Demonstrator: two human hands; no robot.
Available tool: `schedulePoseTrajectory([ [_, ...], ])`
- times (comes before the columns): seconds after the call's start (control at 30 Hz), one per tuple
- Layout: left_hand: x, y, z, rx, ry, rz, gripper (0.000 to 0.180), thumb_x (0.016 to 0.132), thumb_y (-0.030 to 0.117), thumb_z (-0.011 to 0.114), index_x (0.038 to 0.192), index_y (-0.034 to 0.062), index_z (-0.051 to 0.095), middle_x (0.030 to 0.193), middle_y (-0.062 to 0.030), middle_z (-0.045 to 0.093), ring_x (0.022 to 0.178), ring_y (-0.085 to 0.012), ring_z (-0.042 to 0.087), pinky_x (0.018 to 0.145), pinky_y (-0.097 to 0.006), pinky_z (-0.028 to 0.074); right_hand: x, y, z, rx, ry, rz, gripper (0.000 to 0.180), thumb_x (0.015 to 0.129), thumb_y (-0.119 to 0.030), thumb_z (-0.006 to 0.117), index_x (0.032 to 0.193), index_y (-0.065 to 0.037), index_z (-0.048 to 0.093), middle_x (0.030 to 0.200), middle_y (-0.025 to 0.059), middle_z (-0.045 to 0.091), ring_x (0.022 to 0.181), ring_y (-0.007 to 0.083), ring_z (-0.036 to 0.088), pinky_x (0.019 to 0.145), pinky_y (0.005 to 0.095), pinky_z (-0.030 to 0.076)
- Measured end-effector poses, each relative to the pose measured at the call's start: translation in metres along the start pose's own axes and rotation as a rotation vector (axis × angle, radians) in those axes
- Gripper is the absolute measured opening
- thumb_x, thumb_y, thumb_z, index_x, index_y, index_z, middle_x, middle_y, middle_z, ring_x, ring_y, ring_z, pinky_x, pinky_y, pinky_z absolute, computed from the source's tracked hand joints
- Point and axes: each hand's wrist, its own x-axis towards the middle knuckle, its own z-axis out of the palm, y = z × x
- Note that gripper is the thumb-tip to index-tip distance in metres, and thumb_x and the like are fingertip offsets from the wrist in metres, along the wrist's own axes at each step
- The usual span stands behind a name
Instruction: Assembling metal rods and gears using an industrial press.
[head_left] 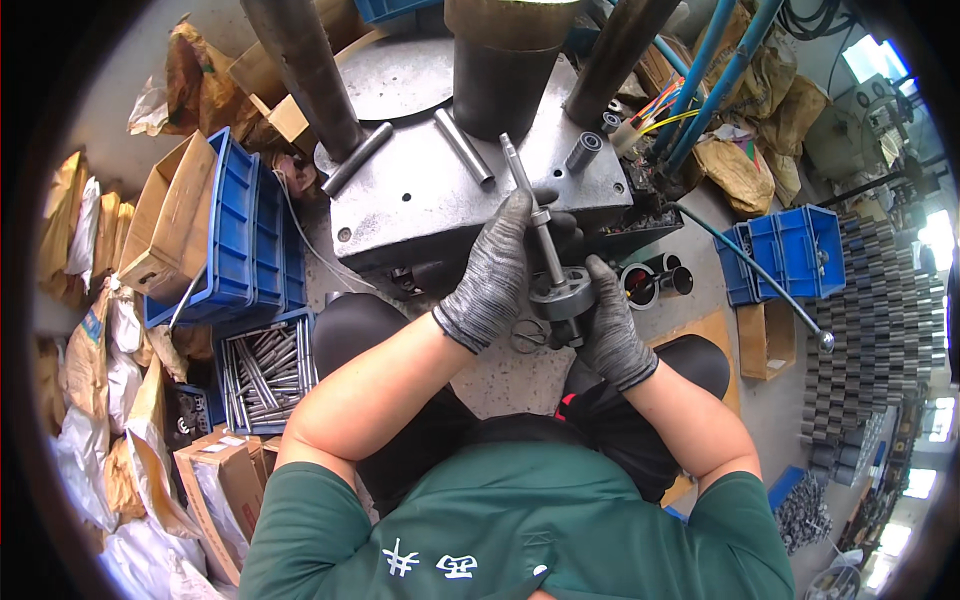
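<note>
My left hand (497,262), in a grey knit glove, is closed around the upper length of a stepped metal shaft (547,245). The shaft's narrow tip points away from me and slightly left. Toward its near end sits a thick round metal collar (562,296). My right hand (615,335), gloved alike, grips that collar from the right, with the thumb upright beside it; its other fingers are mostly hidden. The piece is held tilted above my lap, in front of a steel press table (410,235). On the table lie two plain metal rods (358,160) (464,147) and a short cylindrical sleeve (583,152).
Dark press columns (310,75) rise from the table. A ball-ended lever (760,270) slants across the right. Blue bins (795,250) and stacked metal cylinders (875,320) stand beyond it. At left are a blue crate (255,215), a bin of metal rods (268,372) and cardboard boxes (222,490).
</note>
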Motion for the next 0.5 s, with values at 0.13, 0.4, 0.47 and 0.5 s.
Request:
schedulePoseTrajectory([
  [0.13, -0.006, 0.004, 0.008, 0.252, -0.114, 0.248, 0.064, 0.105, 0.052, 0.058, 0.146, 0.0037, 0.050, 0.125, -0.0100, 0.065, 0.116, -0.0195, 0.063, 0.102, -0.037, 0.052, -0.008, -0.026, 0.010, 0.213, 0.160, 0.180, 0.071, 0.097, -0.074, 0.043, 0.111, -0.009, 0.069, 0.083, 0.0086, 0.070, 0.049, 0.0201, 0.056, 0.041, 0.0368, 0.044],
  [0.4, -0.038, -0.008, 0.018, 0.459, -0.322, 0.352, 0.041, 0.101, 0.023, 0.072, 0.134, 0.0033, 0.057, 0.128, -0.0092, 0.059, 0.120, -0.0183, 0.060, 0.105, -0.037, 0.051, -0.021, -0.046, 0.008, 0.522, -0.124, 0.109, 0.071, 0.095, -0.074, 0.044, 0.114, -0.010, 0.067, 0.086, 0.0073, 0.067, 0.059, 0.0212, 0.057, 0.050, 0.0358, 0.045],
  [0.47, -0.045, -0.009, 0.023, 0.291, -0.317, 0.126, 0.042, 0.090, 0.011, 0.080, 0.128, 0.0050, 0.062, 0.131, -0.0066, 0.052, 0.126, -0.0198, 0.057, 0.106, -0.038, 0.053, -0.019, -0.045, 0.008, 0.490, -0.008, 0.088, 0.071, 0.094, -0.073, 0.048, 0.121, -0.010, 0.064, 0.097, 0.0080, 0.069, 0.073, 0.0226, 0.065, 0.058, 0.0378, 0.052],
  [0.5, -0.041, -0.012, 0.022, 0.292, -0.323, 0.121, 0.042, 0.090, 0.011, 0.080, 0.128, 0.0050, 0.062, 0.131, -0.0066, 0.052, 0.126, -0.0198, 0.057, 0.106, -0.038, 0.053, -0.018, -0.043, 0.006, 0.494, -0.004, 0.083, 0.071, 0.094, -0.073, 0.048, 0.121, -0.010, 0.064, 0.097, 0.0080, 0.069, 0.073, 0.0226, 0.065, 0.058, 0.0378, 0.052],
])
